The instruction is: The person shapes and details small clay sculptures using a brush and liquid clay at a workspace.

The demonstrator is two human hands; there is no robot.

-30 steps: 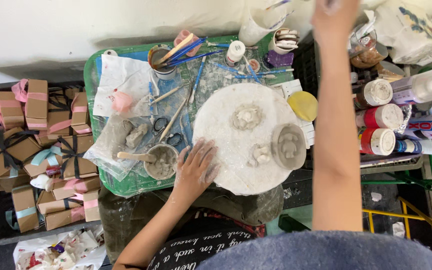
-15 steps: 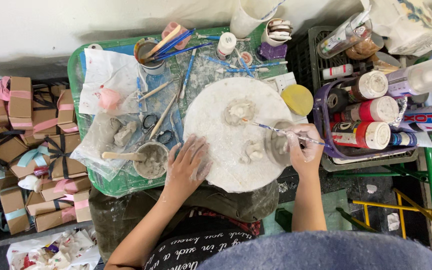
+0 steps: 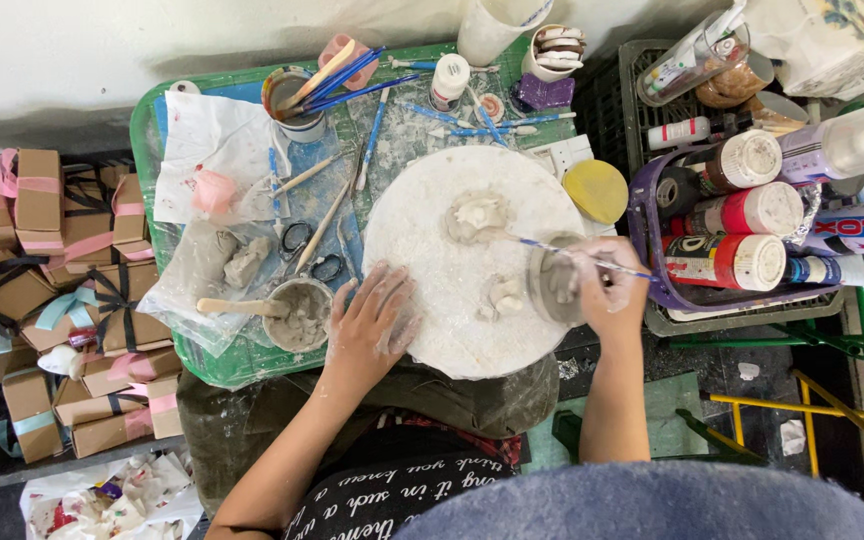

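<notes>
My left hand [image 3: 374, 325] lies flat, fingers spread, on the near left edge of a round white board [image 3: 422, 250]. My right hand [image 3: 607, 285] grips a thin paintbrush [image 3: 552, 249] whose tip points left toward a clay piece [image 3: 479, 215] at the board's middle. Under that hand sits a grey clay piece [image 3: 555, 285] on the board's right edge. A smaller clay lump [image 3: 502, 295] lies between my hands. Both hands are smeared with clay.
A green tray [image 3: 152, 215] holds a cup of brushes [image 3: 292, 100], scissors [image 3: 312, 255], loose tools and a bowl of grey slip [image 3: 297, 315] with a stick. Paint bottles fill a purple basket [image 3: 727, 225] at right. Ribboned brown boxes [image 3: 47, 290] pile at left. A yellow lid [image 3: 595, 190] lies beside the board.
My right arm came down from reaching high at the back and now holds a paintbrush at the board's right edge. My left hand stayed on the board.
</notes>
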